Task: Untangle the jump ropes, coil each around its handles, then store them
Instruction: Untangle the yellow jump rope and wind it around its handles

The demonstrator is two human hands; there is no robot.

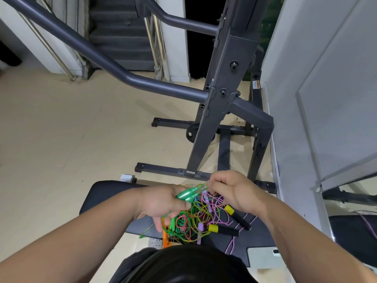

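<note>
Tangled jump ropes point(193, 221) on black desk point(106, 193), gym frame point(222, 99) beyond.
The left hand point(161, 201) grips green handles point(186, 195); the right hand point(234, 193) pinches green cord point(201, 185).

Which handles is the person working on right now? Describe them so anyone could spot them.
Below the grey gym frame, a tangle of coloured ropes lies on a black mat. Above it, the left hand grips glossy green handles, whose cord the right hand pinches: the only handles lifted off the pile.
</note>
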